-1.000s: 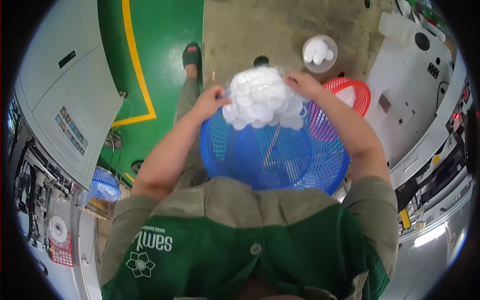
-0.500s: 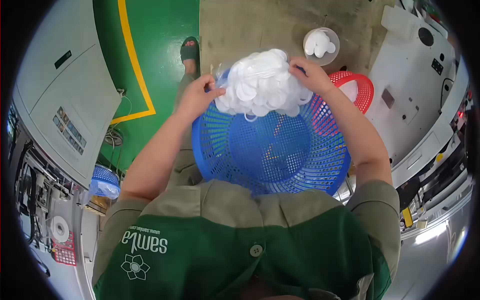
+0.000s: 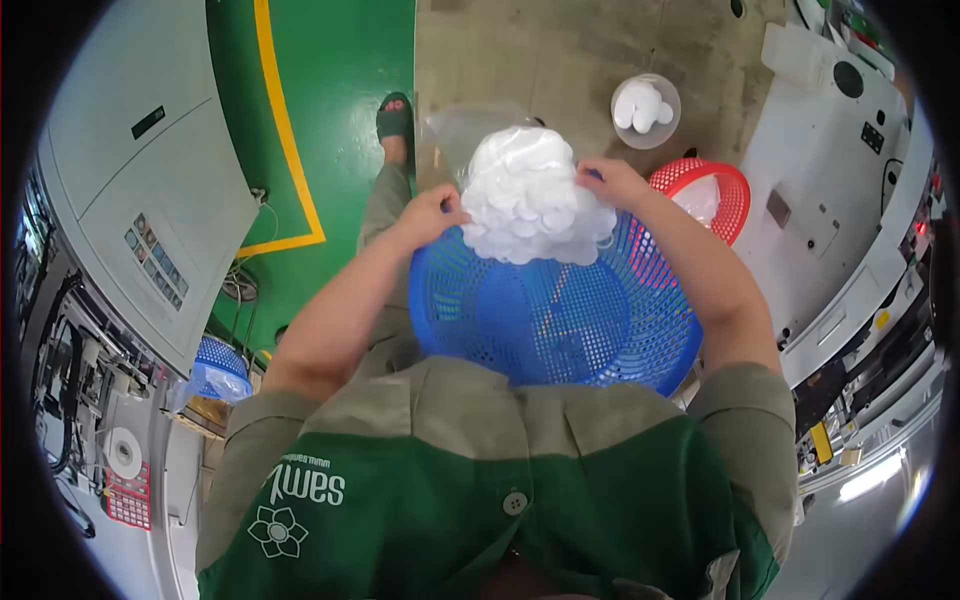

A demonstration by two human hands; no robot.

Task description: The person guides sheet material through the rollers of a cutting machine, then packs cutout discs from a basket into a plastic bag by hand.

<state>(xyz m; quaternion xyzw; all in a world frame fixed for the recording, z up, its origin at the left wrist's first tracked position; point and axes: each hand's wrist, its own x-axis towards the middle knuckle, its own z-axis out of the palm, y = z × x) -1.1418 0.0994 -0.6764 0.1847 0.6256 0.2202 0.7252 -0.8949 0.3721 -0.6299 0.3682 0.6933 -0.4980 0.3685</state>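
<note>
A clear plastic bag (image 3: 470,128) filled with many flat, white, rounded pieces (image 3: 530,195) is held over the far side of a blue perforated basket (image 3: 560,315). My left hand (image 3: 433,215) pinches the bag at its left side, fingers closed. At the right side my right hand (image 3: 612,183) grips the bag between thumb and fingers. Loose film spreads out beyond the pile, toward the far left. The basket's bottom shows below the bag, and its far rim is partly hidden by the bag.
A red perforated basket (image 3: 735,195) with a plastic liner stands right of the blue one. Beyond it a pale round tub (image 3: 646,135) holds several white pieces. Machine cabinets (image 3: 150,200) flank the left; a white machine (image 3: 800,230) stands right. My sandalled foot (image 3: 395,115) is on green floor.
Both hands and the bag have come slightly nearer to me. More loose clear film shows at the bag's far left. The whole view has shifted a little.
</note>
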